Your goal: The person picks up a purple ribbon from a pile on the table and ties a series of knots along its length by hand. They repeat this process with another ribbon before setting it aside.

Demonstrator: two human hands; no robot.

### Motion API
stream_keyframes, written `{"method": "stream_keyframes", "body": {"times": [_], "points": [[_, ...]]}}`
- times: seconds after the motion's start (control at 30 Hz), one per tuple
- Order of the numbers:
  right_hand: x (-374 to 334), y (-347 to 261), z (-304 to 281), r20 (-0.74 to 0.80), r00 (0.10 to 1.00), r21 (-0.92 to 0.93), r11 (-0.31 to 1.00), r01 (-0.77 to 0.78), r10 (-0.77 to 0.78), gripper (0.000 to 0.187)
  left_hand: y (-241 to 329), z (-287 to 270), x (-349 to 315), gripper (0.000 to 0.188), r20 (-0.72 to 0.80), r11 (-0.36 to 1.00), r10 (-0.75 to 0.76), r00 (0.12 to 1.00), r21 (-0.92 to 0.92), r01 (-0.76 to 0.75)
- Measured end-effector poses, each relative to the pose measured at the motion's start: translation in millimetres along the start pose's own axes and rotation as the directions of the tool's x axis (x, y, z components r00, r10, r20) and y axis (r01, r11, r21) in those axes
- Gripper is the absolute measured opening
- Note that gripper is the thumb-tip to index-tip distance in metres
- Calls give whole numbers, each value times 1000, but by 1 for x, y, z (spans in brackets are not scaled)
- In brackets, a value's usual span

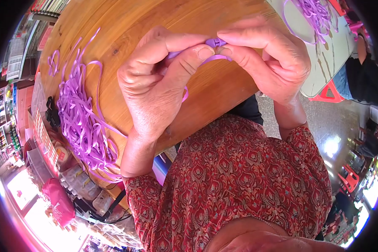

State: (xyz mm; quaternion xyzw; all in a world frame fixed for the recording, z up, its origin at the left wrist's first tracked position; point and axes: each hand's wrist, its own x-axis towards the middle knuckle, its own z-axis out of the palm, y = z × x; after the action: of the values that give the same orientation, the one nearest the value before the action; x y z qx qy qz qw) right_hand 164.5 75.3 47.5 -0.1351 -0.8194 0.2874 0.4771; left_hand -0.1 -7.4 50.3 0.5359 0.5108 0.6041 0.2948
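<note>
Over a wooden table (164, 21), my left hand (159, 84) and my right hand (269, 59) meet at the fingertips. Together they pinch a small purple folded ribbon piece (216, 43). A thin purple strip (185, 93) trails down from it behind my left hand. My left thumb presses against the piece from below, my right fingers close on it from above. Most of the piece is hidden by my fingers.
A loose heap of purple ribbon strips (82, 122) lies on the table's left side, beside a small black object (52, 113). A second table (323, 54) at the upper right carries more purple strips (313, 14). A person in dark clothes (361, 71) is at the right.
</note>
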Motion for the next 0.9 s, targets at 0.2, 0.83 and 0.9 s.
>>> {"method": "stream_keyframes", "body": {"times": [0.2, 0.83, 0.9], "points": [[0, 1, -2, -5, 999, -67, 997, 33, -33, 21, -4, -3, 0, 19, 40, 998, 30, 999, 50, -31], [22, -30, -16, 44, 976, 15, 976, -216, 215, 16, -4, -1, -5, 15, 85, 984, 173, 981, 35, -176], [23, -31, -17, 42, 977, 36, 976, -213, 211, 17, 2, 0, -8, 16, 55, 1000, 3, 998, -29, -1]]}}
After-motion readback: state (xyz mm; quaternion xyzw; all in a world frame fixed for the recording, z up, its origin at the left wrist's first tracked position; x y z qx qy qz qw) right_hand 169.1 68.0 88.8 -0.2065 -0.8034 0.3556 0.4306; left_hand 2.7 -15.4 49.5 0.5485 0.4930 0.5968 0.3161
